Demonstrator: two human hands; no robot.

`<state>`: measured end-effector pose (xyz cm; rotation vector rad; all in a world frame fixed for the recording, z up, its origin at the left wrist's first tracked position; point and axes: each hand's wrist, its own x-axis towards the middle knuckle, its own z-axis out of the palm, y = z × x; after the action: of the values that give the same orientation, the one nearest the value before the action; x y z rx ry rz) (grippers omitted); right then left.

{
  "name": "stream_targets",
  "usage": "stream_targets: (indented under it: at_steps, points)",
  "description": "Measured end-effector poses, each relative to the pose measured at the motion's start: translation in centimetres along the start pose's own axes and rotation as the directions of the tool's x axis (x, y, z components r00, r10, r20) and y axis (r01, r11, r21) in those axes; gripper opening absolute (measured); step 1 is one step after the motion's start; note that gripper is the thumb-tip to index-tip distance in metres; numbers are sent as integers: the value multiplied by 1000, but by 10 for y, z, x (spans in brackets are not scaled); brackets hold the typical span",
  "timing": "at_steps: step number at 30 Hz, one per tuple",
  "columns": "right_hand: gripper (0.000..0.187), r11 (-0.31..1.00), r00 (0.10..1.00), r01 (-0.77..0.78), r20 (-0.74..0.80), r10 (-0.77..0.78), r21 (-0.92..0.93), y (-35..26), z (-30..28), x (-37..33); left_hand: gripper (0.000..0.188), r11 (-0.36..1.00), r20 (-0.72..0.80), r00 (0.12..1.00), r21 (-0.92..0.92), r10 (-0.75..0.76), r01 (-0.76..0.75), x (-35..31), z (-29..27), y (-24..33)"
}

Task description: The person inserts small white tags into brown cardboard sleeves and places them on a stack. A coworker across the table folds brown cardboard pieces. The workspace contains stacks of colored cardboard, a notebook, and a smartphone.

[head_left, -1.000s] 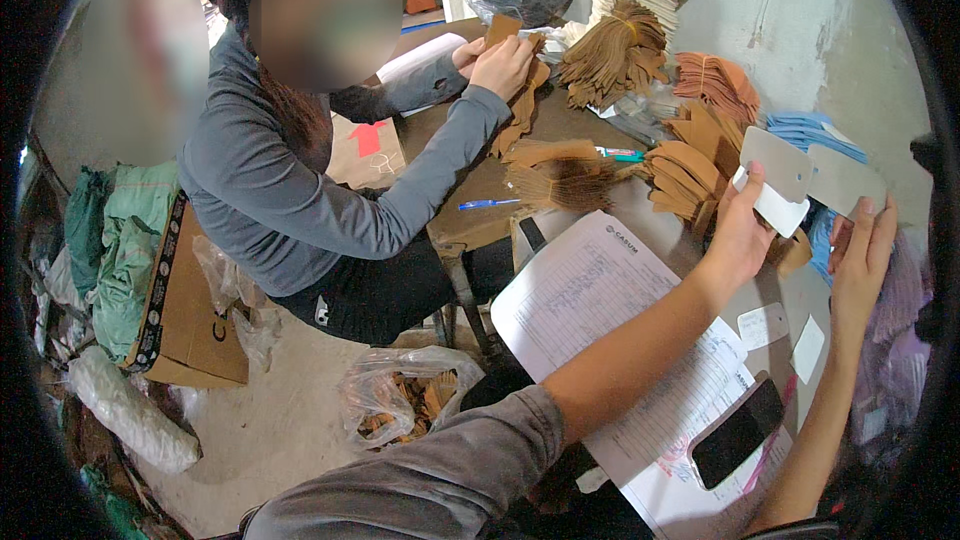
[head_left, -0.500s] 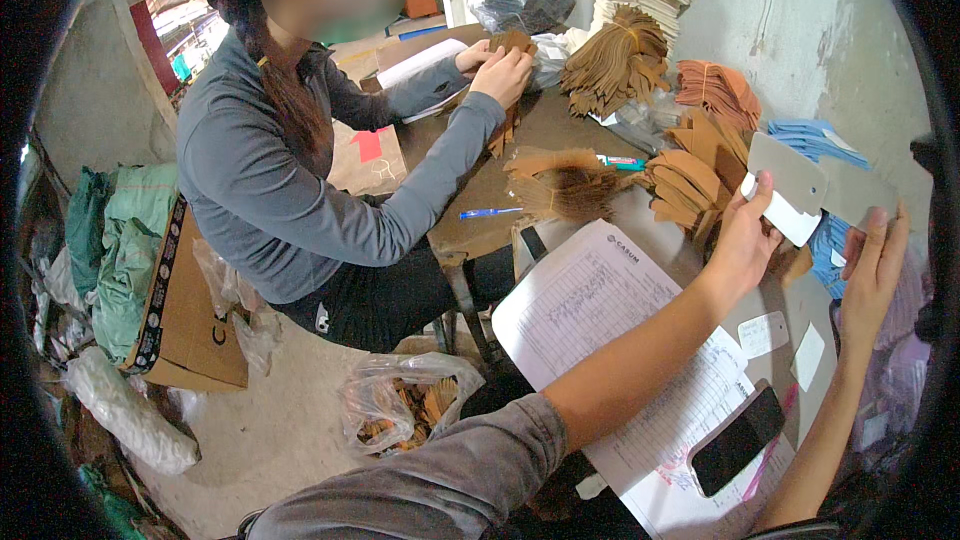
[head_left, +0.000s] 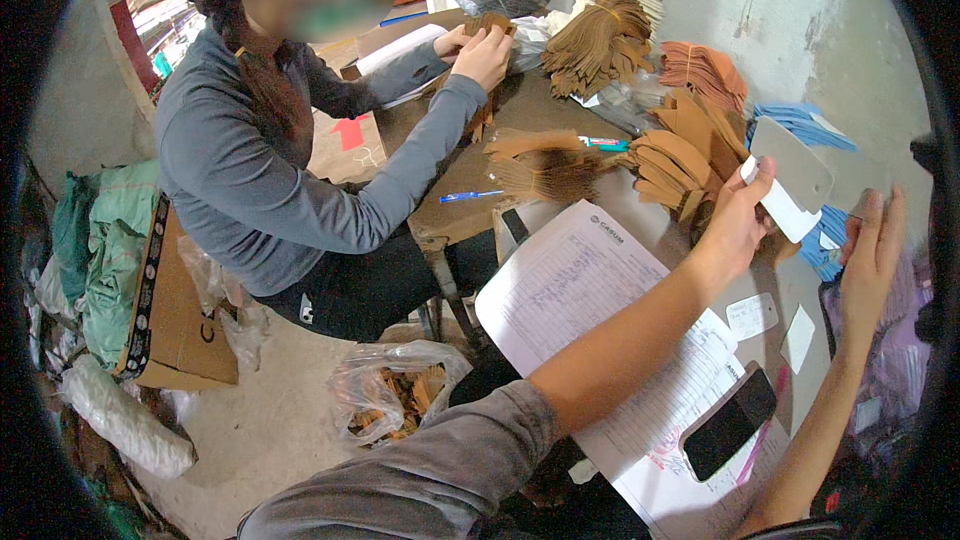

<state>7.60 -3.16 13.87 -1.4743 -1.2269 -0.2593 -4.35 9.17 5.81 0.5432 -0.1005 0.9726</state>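
Observation:
My left hand (head_left: 738,225) pinches a flat grey piece (head_left: 788,158) with rounded corners and a small hole near one edge, together with a white card (head_left: 792,212) against it. Both are held above the right side of the table, beside bundled tan cut pieces (head_left: 685,160). To the right, my right hand (head_left: 872,250) is raised with its fingers stretched out and holds nothing. It is near a blue bundle (head_left: 825,245), partly hidden behind the card and hand. Below my hands lie a white tag (head_left: 752,317) and another white slip (head_left: 797,340).
Written sheets (head_left: 565,285) lie under my left forearm, with a black phone (head_left: 732,425) on them. Across the table, a co-worker's hands (head_left: 484,52) hold brown pieces. Further bundles, brown (head_left: 600,45), orange (head_left: 703,72) and blue (head_left: 800,127), line the wall. A plastic bag of scraps (head_left: 400,390) is on the floor.
The whole view has shifted slightly, so most things appear a little further left. My left hand keeps the grey piece and white card; my right hand stays raised with fingers outstretched.

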Motion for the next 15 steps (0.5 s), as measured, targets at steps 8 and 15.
stream_targets:
  at_steps: [8, 15]
  points:
    - [41, 988, 988, -103, 126, 88, 119, -14, 37, -17, 42, 1000, 21, 1000, -4, 6, -6, 0, 4, 3]
    - [26, 985, 971, -77, 237, 39, 152, -20, 52, -25, 40, 998, -13, 998, -41, 56, -57, 0, 0, 3]
